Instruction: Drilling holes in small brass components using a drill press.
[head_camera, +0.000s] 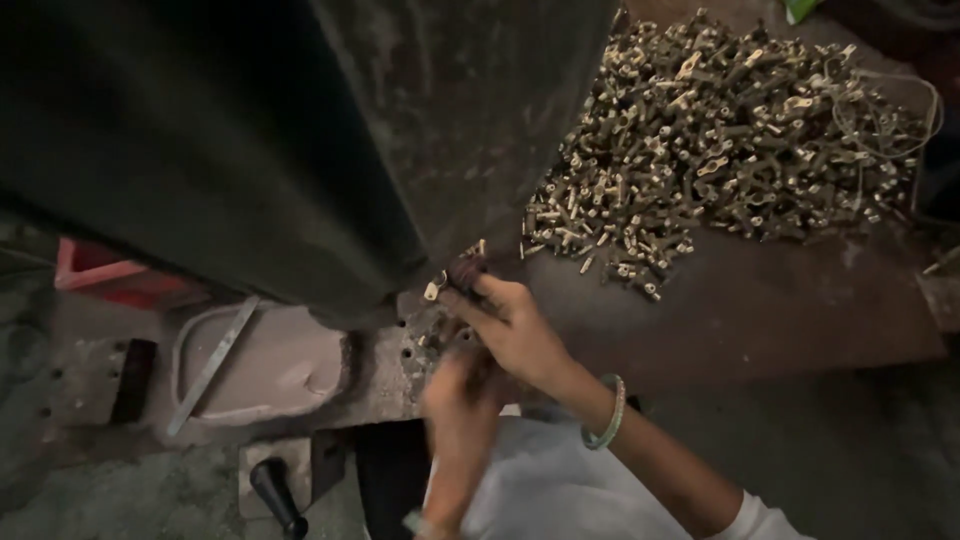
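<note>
Presently my right hand (515, 325) pinches a small brass part (462, 270) at the dark machine body (330, 150), close to the brass pile (720, 140) for easy resupply; left hand (460, 400) blurred, grip indeterminate.

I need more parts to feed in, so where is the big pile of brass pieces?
In the head view, the pile of brass pieces lies upper right on the brown work surface, beyond the right hand and beside the dark machine body.

dim light | large dark green metal machine body (300, 130) fills upper left | worn brown metal worktable (760, 300) right | grey concrete floor (860, 460) | red plastic crate (100, 272) left
</note>
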